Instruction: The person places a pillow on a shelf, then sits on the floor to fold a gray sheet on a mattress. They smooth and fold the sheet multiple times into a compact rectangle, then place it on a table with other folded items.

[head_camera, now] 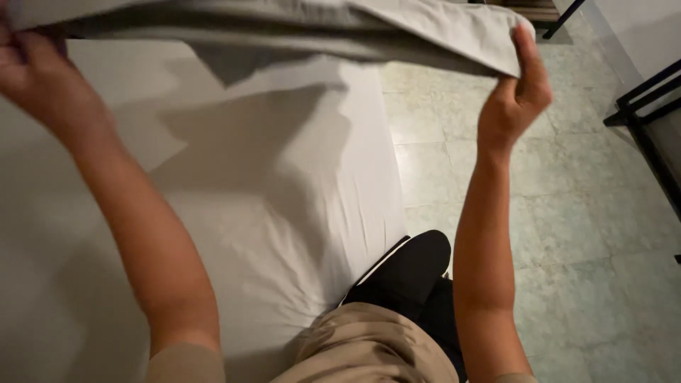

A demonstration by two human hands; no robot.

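A grey sheet (284, 28) is held raised above the white bed (284, 177), gripped by left hand (28, 71) and right hand (518, 96).

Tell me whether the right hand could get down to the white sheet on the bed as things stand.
Probably not right away: the right hand is raised, gripping the grey cloth off to the side over the tiled floor. Nothing blocks the white sheet itself.

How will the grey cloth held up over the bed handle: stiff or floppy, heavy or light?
Likely floppy: the cloth sags and folds between the left hand and right hand. Probably light, since pinched edges alone carry it.
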